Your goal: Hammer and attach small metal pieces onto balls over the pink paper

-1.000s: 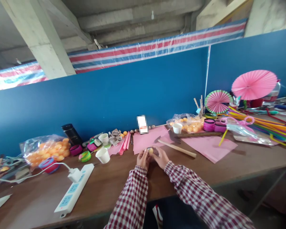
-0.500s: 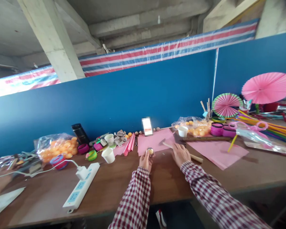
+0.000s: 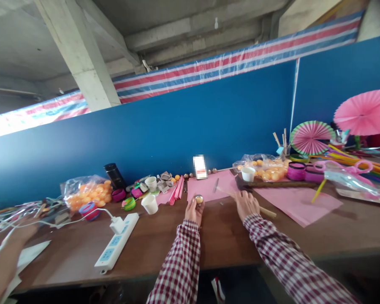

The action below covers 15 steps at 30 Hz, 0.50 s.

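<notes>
My left hand (image 3: pixel 194 211) is closed around a small orange ball (image 3: pixel 199 199) with a greyish cap, held up above the brown table (image 3: pixel 164 245). My right hand (image 3: pixel 247 203) rests on the table to the right, on or beside a wooden stick (image 3: pixel 266 211); its fingers are curled and I cannot tell whether they grip the stick. A pink paper sheet (image 3: pixel 209 185) lies just behind both hands. Both sleeves are red and white check.
A white power strip (image 3: pixel 115 247) lies at the left front, with white paper cups (image 3: pixel 150 204) behind it. Bags of orange balls (image 3: pixel 88 192) sit left and right. Pink paper fans (image 3: pixel 364 112), coloured straws and tape rolls crowd the right. Another person's arm (image 3: pixel 3 261) is at far left.
My right hand let go of the ball and moved right to the wooden stick. My left hand keeps the ball. The view shifted slightly right.
</notes>
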Tool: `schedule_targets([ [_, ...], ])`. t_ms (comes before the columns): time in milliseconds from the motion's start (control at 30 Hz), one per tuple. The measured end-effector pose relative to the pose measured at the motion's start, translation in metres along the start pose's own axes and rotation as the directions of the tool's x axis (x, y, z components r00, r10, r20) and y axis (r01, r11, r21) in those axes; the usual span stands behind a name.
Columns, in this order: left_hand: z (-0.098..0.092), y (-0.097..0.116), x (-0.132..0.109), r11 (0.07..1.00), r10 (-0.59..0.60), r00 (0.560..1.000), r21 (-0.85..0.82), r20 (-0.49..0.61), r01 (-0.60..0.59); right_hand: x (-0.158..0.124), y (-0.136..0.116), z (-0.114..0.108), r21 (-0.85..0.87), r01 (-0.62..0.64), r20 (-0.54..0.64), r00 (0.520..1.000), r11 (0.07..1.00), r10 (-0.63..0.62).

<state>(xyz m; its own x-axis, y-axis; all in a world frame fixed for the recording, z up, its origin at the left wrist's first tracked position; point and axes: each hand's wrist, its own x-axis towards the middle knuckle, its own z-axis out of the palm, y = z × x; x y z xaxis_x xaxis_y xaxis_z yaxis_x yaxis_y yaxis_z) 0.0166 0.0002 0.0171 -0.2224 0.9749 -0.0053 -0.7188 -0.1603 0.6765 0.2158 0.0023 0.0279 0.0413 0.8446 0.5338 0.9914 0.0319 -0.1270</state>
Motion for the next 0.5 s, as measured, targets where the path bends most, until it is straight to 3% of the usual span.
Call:
schedule_targets([
  [233,-0.004,-0.004,0.005,1.000,0.022,0.999,-0.002,-0.025,-0.022,-0.007,-0.011,-0.022,0.134,0.174,-0.139,0.978,0.976,-0.155],
  [500,-0.001,-0.003,0.003,0.999,0.013,1.000,0.034,-0.024,-0.012,-0.010,-0.016,-0.018,0.144,0.269,-0.144,0.958,0.952,-0.249],
])
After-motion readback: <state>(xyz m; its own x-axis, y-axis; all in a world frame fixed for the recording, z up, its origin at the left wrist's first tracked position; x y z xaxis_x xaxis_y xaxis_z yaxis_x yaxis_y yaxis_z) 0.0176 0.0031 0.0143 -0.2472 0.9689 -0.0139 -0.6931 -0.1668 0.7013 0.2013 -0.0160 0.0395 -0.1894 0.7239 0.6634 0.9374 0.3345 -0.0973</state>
